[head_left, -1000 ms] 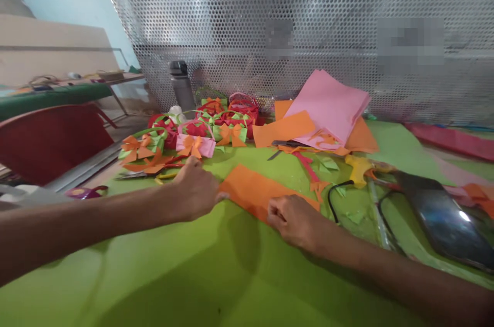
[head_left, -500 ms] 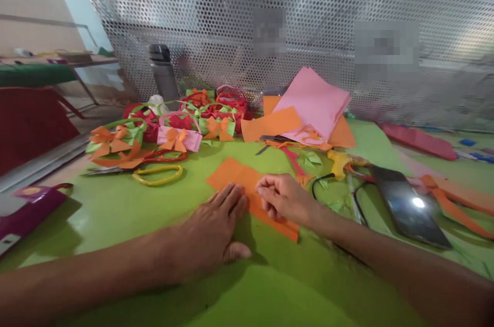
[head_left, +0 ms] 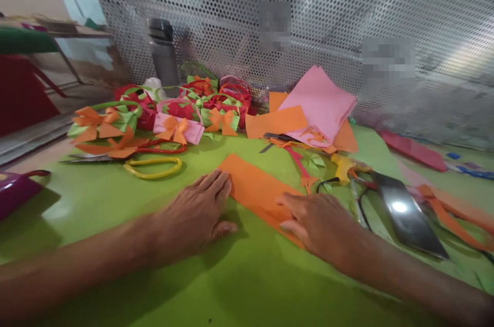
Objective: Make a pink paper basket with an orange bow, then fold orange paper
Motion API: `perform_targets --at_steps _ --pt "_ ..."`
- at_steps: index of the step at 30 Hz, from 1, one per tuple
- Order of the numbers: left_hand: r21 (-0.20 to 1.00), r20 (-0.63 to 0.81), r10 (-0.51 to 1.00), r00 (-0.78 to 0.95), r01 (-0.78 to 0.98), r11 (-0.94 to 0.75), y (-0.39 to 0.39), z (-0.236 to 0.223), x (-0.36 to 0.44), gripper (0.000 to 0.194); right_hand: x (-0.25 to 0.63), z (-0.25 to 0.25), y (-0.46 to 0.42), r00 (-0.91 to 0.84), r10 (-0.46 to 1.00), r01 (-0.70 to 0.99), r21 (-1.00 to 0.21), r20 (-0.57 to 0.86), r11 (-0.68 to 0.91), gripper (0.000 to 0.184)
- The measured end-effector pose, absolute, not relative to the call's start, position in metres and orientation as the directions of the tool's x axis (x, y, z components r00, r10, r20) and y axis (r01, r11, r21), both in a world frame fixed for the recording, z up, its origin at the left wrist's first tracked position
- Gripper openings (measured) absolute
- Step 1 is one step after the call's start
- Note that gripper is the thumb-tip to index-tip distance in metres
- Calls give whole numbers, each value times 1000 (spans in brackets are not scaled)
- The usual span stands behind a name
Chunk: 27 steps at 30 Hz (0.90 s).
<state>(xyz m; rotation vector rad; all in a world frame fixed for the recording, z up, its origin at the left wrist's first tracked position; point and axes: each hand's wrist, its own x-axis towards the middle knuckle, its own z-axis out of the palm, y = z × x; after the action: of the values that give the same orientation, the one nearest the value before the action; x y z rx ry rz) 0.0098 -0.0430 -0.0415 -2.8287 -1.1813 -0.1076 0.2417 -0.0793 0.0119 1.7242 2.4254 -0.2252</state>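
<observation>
A folded orange paper strip [head_left: 255,187] lies on the green table sheet [head_left: 231,275]. My left hand [head_left: 196,213] lies flat beside the strip's left end, fingers stretched out and touching its edge. My right hand [head_left: 316,221] rests flat on the strip's near right end, fingers extended and pressing it down. Neither hand holds anything.
Paper baskets with orange bows [head_left: 177,118] cluster at the back left by scissors [head_left: 127,154] and a yellow loop [head_left: 154,168]. Pink and orange sheets [head_left: 316,103] lie behind. A phone [head_left: 405,216], a yellow glue gun [head_left: 343,166] and cables lie right. A perforated metal screen [head_left: 309,18] backs the table.
My right hand slid from the strip's middle to its near right end and flattened out. My left hand stayed flat by the left end. The camera shifted slightly.
</observation>
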Motion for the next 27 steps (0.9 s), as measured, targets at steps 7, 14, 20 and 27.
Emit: perform_targets --at_steps 7,14,20,27 --pt "-155 170 690 704 711 -686 -49 -44 10 68 249 0 -70 -282 905 863 -497 -320 93 24" --pt "-250 388 465 796 577 -778 -58 -38 16 31 238 -13 -68 -362 914 755 -632 -185 171 18" --pt "-366 472 259 843 454 -812 -54 -28 27 29 227 -25 -61 -418 907 409 -902 -53 135 18" --pt "-331 445 238 863 405 -852 -48 -28 32 29 225 -26 -62 -431 902 302 -944 -8 136 15"
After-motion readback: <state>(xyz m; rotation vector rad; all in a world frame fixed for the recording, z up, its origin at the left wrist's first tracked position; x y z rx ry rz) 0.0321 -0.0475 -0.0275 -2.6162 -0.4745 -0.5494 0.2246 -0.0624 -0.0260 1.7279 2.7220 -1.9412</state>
